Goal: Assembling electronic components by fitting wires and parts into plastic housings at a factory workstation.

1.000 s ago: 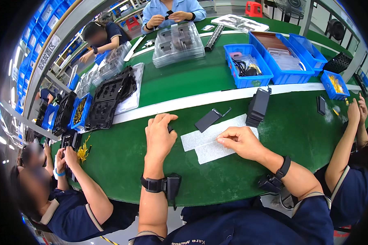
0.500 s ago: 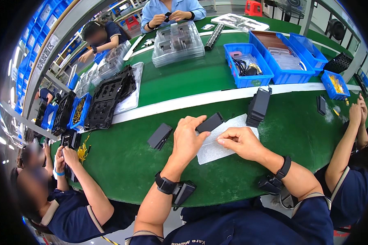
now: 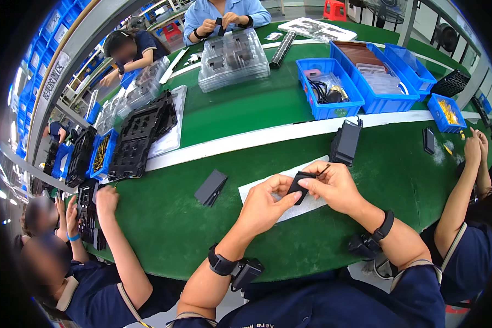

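Observation:
A small black rectangular flat case (image 3: pixel 299 188) is held between both hands over the white sheet (image 3: pixel 249 190). My left hand (image 3: pixel 265 203) grips its left side with thumb and fingers. Closed on the right side, my right hand (image 3: pixel 336 187) presses its thumb on the face. A thin dark strip (image 3: pixel 323 170) sticks up by the right fingers; whether it belongs to the case is unclear. Left of the sheet lies a small pile of black flat pieces (image 3: pixel 211 187). Beyond my right hand stands a stack of black cases (image 3: pixel 346 143).
A white strip (image 3: pixel 218 153) crosses the green table. Beyond it stand blue bins (image 3: pixel 331 110), clear trays (image 3: pixel 235 82) and black trays (image 3: pixel 128 156). A small bin of yellow parts (image 3: pixel 447 128) is at the right. Co-workers sit left, right and across.
My right hand has come up to the case and now grips it with the left. The case is turned more upright and nearer to me. The white sheet has shifted left.

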A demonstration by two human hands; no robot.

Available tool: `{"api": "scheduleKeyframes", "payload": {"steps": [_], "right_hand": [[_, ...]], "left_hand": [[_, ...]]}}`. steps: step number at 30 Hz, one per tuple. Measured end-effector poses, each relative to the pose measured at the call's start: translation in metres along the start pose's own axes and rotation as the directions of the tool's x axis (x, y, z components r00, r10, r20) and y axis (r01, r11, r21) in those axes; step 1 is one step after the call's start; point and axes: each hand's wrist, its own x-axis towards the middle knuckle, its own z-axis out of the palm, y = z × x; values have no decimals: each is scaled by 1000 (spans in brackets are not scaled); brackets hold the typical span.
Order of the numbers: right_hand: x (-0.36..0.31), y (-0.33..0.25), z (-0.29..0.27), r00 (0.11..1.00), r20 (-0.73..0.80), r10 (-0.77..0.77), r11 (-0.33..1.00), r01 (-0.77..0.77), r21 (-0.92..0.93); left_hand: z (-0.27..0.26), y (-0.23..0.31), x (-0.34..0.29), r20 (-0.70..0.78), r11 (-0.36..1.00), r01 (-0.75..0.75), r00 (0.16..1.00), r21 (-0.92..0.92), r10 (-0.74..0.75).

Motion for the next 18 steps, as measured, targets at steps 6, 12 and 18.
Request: {"api": "scheduleKeyframes", "payload": {"steps": [6, 12, 18], "right_hand": [[-1, -4, 2, 995, -38, -91, 995, 89, -42], [-4, -11, 0, 996, -16, -86, 996, 85, -27], [-4, -7, 0, 973, -27, -230, 963, 224, -151]], "left_hand": [[4, 0, 0, -97, 963, -8, 995, -269, -19], [3, -6, 2, -106, 943, 14, 993, -333, -53], [5, -5, 2, -145, 929, -28, 989, -369, -28]]}}
